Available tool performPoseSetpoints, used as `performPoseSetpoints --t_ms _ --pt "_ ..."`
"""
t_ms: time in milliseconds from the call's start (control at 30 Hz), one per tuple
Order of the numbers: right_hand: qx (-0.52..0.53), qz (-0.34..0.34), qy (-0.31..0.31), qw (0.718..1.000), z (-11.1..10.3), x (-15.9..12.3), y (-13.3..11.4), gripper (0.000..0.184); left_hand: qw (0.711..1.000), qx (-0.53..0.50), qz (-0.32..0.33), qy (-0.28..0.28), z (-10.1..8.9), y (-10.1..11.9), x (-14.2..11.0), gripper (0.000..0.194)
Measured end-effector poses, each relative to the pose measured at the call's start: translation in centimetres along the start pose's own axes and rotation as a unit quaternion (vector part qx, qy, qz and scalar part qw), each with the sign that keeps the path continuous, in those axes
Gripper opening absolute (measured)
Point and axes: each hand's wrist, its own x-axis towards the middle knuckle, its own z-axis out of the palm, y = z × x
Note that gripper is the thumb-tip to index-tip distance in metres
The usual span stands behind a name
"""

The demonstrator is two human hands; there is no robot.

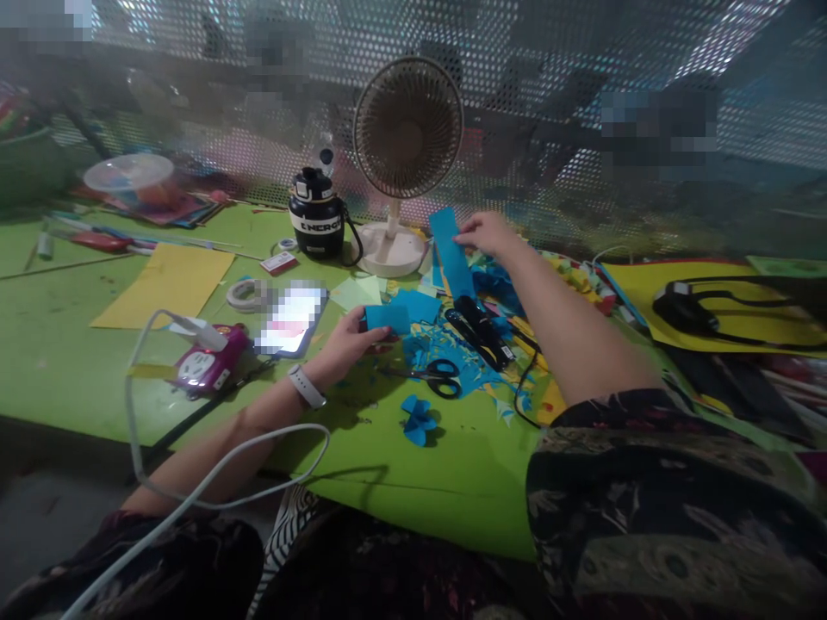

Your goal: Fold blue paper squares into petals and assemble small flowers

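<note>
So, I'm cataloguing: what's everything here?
Table: 1, green, beneath
Fan: 1, off-white, back
Flask: 1, black, back
Tub: 1, clear, left
Tape: 1, white, left
Phone: 1, pale, left
Socket block: 1, purple, left
Cable: 1, white, left
Sheet: 1, yellow, left
Scissors: 1, black, centre
Stapler: 1, black, centre
Flower: 1, blue, front
Scraps: many, mixed, centre
Strapped device: 1, black, right
Held papers: 2, blue, centre
Left hand: 1, bare, centre
Right hand: 1, bare, centre

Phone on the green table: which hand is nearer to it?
Left. The left hand, holding a small blue paper piece, is just right of the phone; the right hand, holding a long blue strip, is much farther right and farther back.
</note>
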Motion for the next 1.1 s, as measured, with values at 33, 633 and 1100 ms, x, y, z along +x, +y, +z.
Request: performPoseSetpoints --t_ms 33,633,1100 --pt "0.043 -0.001 0.032 0.999 -0.4 0.2 -0.1 0.016 1.0 0.002 0.0 0.001 0.0 0.0 0.0 0.027" --pt "0.265 -0.013 0.123 0.956 -3.1 -3.6 -4.0 0.03 0.991 -0.134 -0.013 -0.016 0.1 0.4 -0.1 0.049" --pt "0.089 0.084 0.214 0.969 -3.5 -1.9 0.2 0.032 0.998 -0.052 -0.015 0.015 -0.2 -0.5 0.5 0.023"
